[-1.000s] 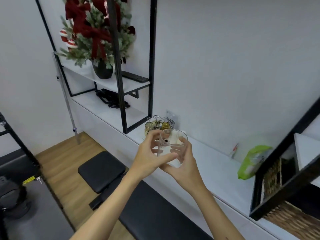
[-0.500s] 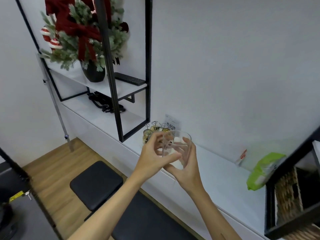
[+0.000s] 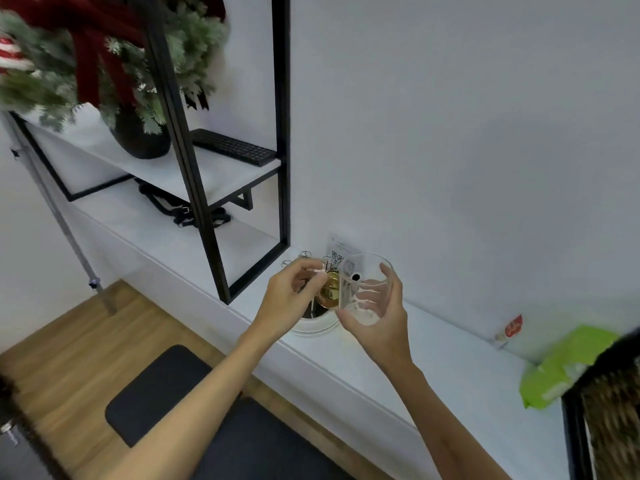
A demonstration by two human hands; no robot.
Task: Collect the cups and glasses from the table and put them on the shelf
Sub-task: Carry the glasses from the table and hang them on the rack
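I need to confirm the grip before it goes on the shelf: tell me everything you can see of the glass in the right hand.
The glass is a clear, colourless tumbler with straight sides, glass or clear plastic by its look, and it appears empty. It is tilted, its open rim up and toward the wall. The right hand holds it from the side and below, fingers curled round its wall. It is held above the white shelf, not resting on it. The left hand is just beside it, apparently not touching it.
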